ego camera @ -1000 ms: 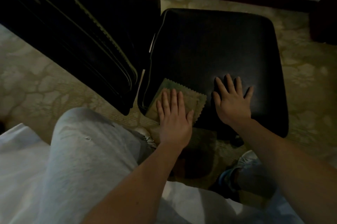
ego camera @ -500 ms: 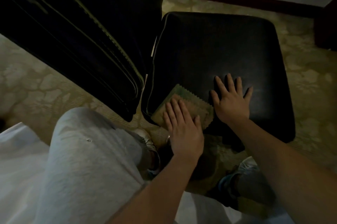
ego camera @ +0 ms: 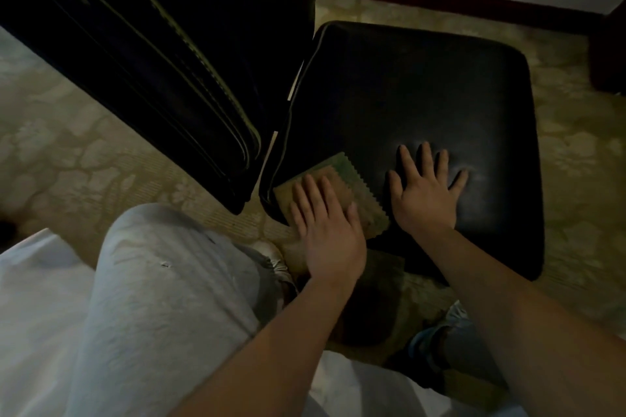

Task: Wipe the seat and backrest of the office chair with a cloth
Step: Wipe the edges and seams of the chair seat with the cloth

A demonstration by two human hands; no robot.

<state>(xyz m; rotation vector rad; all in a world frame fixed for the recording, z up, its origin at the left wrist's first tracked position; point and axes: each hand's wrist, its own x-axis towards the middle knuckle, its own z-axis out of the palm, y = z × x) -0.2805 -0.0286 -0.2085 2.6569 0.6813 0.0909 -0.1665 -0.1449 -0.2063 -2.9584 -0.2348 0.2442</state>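
Note:
The office chair's black leather seat [ego camera: 423, 87] fills the middle of the view, and its dark backrest [ego camera: 142, 53] rises at the upper left. A tan-green cloth with zigzag edges [ego camera: 352, 179] lies on the seat's near left corner and partly hangs over the near edge. My left hand [ego camera: 327, 237] presses flat on the cloth with fingers stretched out. My right hand [ego camera: 425, 193] rests flat on the bare seat just right of the cloth, fingers spread, holding nothing.
Patterned beige carpet [ego camera: 67, 152] surrounds the chair. My knee in grey trousers [ego camera: 162, 298] is at the lower left, close to the seat corner. A dark red skirting board [ego camera: 457, 4] runs along the far wall. Dark furniture [ego camera: 609, 53] stands at the right edge.
My left hand slid the cloth a little to the right, then back toward the seat's near left corner. My right hand stayed planted on the seat.

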